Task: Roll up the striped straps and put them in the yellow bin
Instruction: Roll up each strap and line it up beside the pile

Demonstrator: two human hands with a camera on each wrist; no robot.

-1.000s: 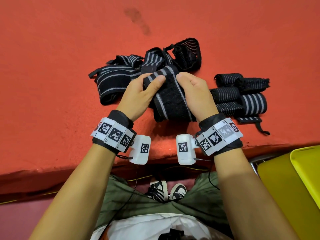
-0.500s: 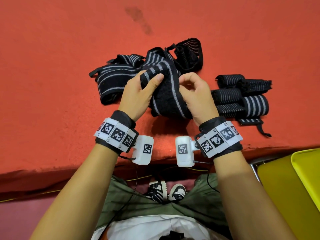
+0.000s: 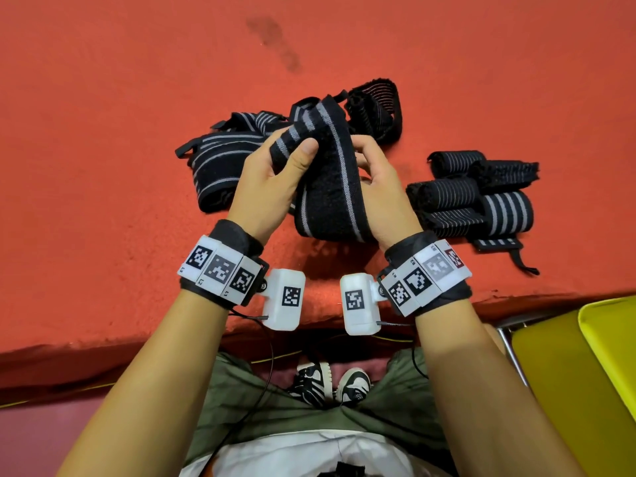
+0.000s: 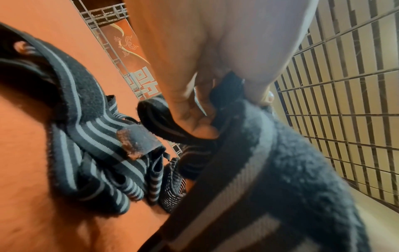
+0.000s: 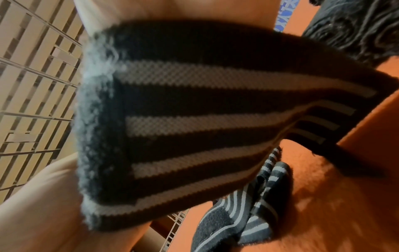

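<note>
A black strap with grey stripes [image 3: 327, 187] is held up between both hands above the red table [image 3: 103, 132]. My left hand [image 3: 275, 173] pinches its folded upper end, thumb on top. My right hand [image 3: 375, 180] grips its right edge with curled fingers. The same strap fills the left wrist view [image 4: 270, 170] and the right wrist view [image 5: 194, 119]. Loose unrolled straps [image 3: 220, 160] lie in a heap behind my left hand. Several rolled straps [image 3: 481, 197] lie together to the right. The yellow bin [image 3: 609, 339] stands at the lower right, below the table edge.
The table's front edge [image 3: 137, 342] runs just under my wrists. A dark stain [image 3: 275, 43] marks the cloth further back. Wire grid panels [image 4: 345, 119] show beyond the table in the wrist views.
Both hands have lifted the strap higher and folded its top end over. My left thumb now presses on the striped fold, and my right fingers have curled further round the edge.
</note>
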